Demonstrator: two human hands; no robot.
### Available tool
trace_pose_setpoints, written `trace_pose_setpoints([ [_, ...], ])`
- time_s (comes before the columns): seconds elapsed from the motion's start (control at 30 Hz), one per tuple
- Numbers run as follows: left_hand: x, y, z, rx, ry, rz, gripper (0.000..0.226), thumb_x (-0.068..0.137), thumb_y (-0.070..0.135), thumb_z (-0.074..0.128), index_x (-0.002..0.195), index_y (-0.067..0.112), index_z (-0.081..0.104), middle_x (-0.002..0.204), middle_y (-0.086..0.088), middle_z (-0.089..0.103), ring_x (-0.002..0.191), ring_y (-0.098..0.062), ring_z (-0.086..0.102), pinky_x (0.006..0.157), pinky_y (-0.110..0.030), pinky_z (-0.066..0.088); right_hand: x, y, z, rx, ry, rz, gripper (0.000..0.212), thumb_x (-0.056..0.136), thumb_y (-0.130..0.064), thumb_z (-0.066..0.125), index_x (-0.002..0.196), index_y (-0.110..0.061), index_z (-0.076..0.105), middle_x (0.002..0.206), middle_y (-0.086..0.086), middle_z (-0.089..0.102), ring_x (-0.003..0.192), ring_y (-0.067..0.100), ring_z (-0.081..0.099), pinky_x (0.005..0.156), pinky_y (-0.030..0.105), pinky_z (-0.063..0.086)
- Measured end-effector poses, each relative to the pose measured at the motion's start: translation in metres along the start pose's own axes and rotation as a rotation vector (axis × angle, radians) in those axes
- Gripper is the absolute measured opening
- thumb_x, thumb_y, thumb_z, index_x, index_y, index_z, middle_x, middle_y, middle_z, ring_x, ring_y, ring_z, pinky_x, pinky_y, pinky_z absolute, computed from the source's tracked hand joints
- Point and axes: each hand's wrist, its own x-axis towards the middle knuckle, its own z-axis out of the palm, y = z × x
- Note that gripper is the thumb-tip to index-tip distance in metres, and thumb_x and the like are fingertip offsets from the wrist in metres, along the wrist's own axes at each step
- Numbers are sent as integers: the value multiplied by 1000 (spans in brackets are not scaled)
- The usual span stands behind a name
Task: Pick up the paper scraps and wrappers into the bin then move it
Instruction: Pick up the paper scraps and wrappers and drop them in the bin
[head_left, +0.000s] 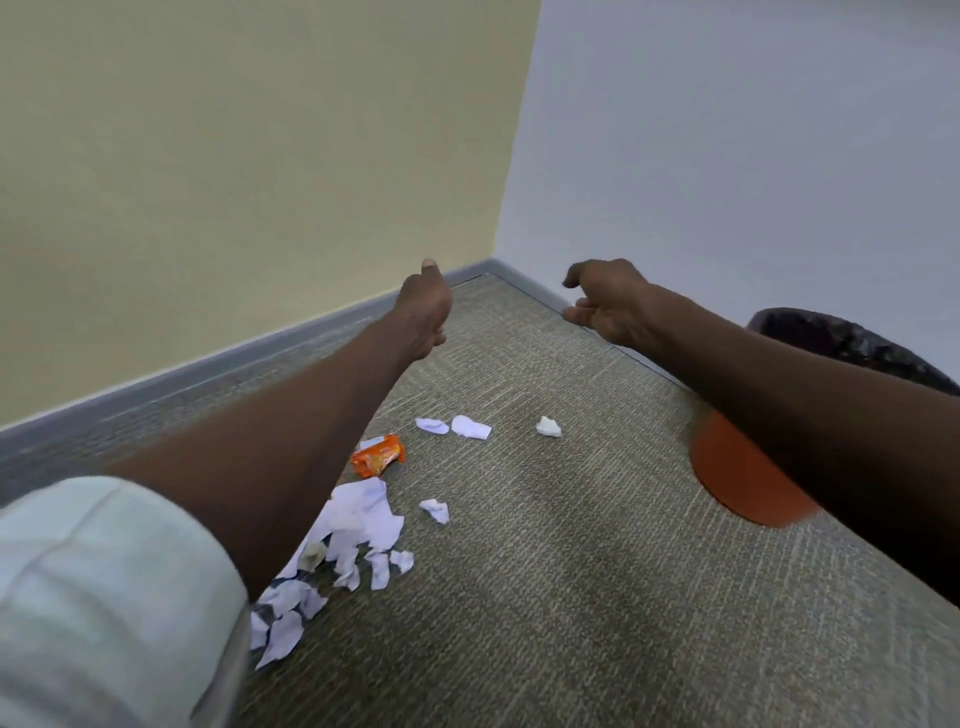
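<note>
Bare of any load, the left hand and right hand reach out with loose fingers (likely poised to gather), paper scraps and orange wrapper scattered at seven o'clock, bin at three.

Both arms outstretched, left hand and right hand empty.

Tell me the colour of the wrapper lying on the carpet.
Orange, with a little white; the wrapper shows in the head view.

Grey-green carpet, yellow wall, seemingly white wall
</note>
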Motion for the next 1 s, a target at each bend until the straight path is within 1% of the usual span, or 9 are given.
trace_pose_setpoints([
  [0.03, 1, -1, -8, -8, -12, -9, 65, 101, 51, 19, 146, 6, 32, 123, -18, 62, 65, -19, 46, 51, -23, 32, -2, 3, 13, -41, -9, 5, 33, 89, -5, 60, 119, -7, 44, 132, 20, 41, 99, 29, 55, 77, 32, 58],
  [0.1, -1, -4, -24, -22, -57, -39, 66, 101, 51, 19, 147, 5, 32, 87, -3, 58, 52, -16, 24, 48, -21, 28, -9, 9, 38, -121, -48, 8, 36, 90, -7, 59, 123, -2, 44, 126, 19, 42, 93, 27, 54, 77, 32, 56],
  [0.27, -20, -8, -73, 45, -158, -63, 47, 102, 51, 20, 106, 10, 44, 63, -2, 24, 50, -13, 19, 50, -22, 22, -27, 33, 96, -156, -193, 17, 34, 92, -5, 56, 124, -6, 47, 99, 10, 42, 78, 20, 45, 82, 32, 56],
  [0.57, -33, -54, -186, 379, -79, -96, 47, 101, 51, 28, 95, 11, 51, 76, -5, 41, 61, -17, 35, 60, -27, 36, -57, 123, 177, -280, -401, 66, 18, 82, -2, 65, 98, -4, 56, 70, 5, 40, 54, 19, 42, 52, 28, 43],
  [0.67, -40, -85, -217, 567, -70, -117, 38, 102, 46, 36, 105, 11, 50, 79, -3, 43, 63, -16, 40, 65, -28, 42, -64, 149, 196, -345, -534, 46, 21, 82, 2, 60, 102, -3, 61, 76, 13, 43, 62, 22, 47, 57, 32, 41],
  [0.73, -49, -111, -236, 758, -75, -155, 45, 102, 42, 39, 115, 1, 52, 84, -11, 50, 73, -21, 52, 76, -39, 52, -68, 164, 208, -453, -635, 17, 6, 83, -1, 58, 86, -6, 60, 82, 16, 50, 71, 24, 51, 62, 34, 45],
  [0.8, -60, -133, -249, 961, -124, -211, 47, 103, 37, 40, 127, -1, 51, 108, -22, 57, 93, -31, 61, 77, -45, 57, -75, 175, 217, -611, -704, -60, 4, 85, -7, 58, 82, -8, 56, 77, 12, 55, 71, 23, 53, 62, 30, 47],
  [0.87, -66, -153, -263, 1169, -142, -219, 49, 103, 35, 40, 139, 2, 43, 132, -22, 52, 112, -37, 58, 80, -42, 53, -82, 182, 225, -736, -777, -157, 4, 86, -9, 60, 88, -7, 57, 80, 11, 57, 78, 24, 55, 70, 33, 50],
  [1.0, -58, -197, -319, 1418, -37, -203, 60, 97, 37, 48, 150, 23, 24, 147, -27, 34, 134, -44, 37, 106, -46, 36, -94, 200, 241, -966, -881, -503, 39, 85, -14, 67, 119, 0, 57, 121, 17, 59, 114, 30, 54, 87, 28, 35],
])
